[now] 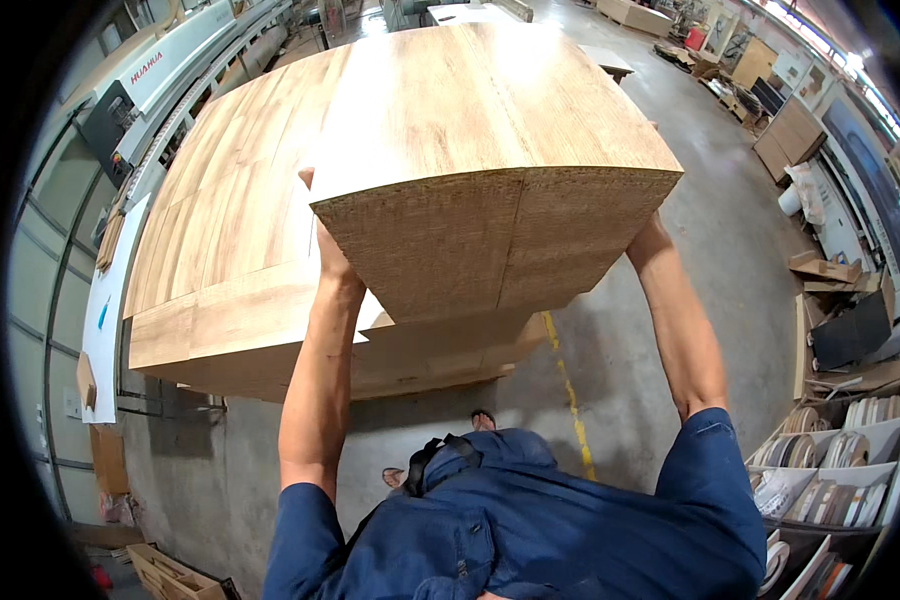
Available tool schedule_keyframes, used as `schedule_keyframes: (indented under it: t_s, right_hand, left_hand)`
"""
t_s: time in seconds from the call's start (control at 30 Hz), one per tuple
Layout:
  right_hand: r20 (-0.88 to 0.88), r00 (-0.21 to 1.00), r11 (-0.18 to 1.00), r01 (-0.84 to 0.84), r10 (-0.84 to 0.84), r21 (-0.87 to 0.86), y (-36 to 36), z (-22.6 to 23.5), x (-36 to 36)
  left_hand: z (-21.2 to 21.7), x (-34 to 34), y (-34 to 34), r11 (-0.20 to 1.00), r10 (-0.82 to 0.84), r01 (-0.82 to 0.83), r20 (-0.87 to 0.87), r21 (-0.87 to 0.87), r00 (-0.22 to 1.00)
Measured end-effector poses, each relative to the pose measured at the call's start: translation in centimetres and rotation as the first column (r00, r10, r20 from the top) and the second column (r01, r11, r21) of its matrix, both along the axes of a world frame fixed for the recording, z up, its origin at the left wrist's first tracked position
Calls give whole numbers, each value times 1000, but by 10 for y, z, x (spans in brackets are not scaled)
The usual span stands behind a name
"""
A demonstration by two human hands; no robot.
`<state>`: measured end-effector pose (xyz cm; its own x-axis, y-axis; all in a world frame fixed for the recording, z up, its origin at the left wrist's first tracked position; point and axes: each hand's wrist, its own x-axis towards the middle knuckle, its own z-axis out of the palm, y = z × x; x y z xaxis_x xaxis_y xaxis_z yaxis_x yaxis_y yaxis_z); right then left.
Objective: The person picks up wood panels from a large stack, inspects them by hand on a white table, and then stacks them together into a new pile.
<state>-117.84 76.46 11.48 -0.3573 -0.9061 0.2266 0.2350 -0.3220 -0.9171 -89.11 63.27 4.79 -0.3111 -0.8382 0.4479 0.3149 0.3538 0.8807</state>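
Note:
A thick stack of wood-grain panels fills the middle of the view, with its rough brown edge face toward me. A seam runs across the top and down that face. My left hand grips the stack's left side; one fingertip shows by the near left corner. On the opposite side, my right hand holds the stack near its right corner, its fingers mostly hidden behind the edge. Beneath and to the left lies a wider pile of similar wood-grain panels. Whether the held stack is lifted or resting, I cannot tell.
A long white machine runs along the left, beside a white board. A yellow line marks the grey floor. At the right stand a rack with rolls of edging strip, offcuts and another machine.

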Motion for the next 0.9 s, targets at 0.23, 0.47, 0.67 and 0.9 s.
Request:
schedule_keyframes:
  t_s: [0.23,0.47,0.67,0.9]
  right_hand:
    - [-2,996,996,-88,88,-1,-21,-33,30]
    - [-25,996,991,90,-88,94,26,-172,4]
    - [343,917,797,-46,-206,602,113,-415,-110]
    - [140,880,314,-305,454,899,64,-360,269]
  left_hand:
    - [-76,58,-43,982,165,-136,261,-127,951]
    - [-37,46,51,995,-96,79,341,62,935]
    - [33,215,115,941,308,-232,336,-246,890]
    - [130,371,216,281,244,-553,-499,-784,832]
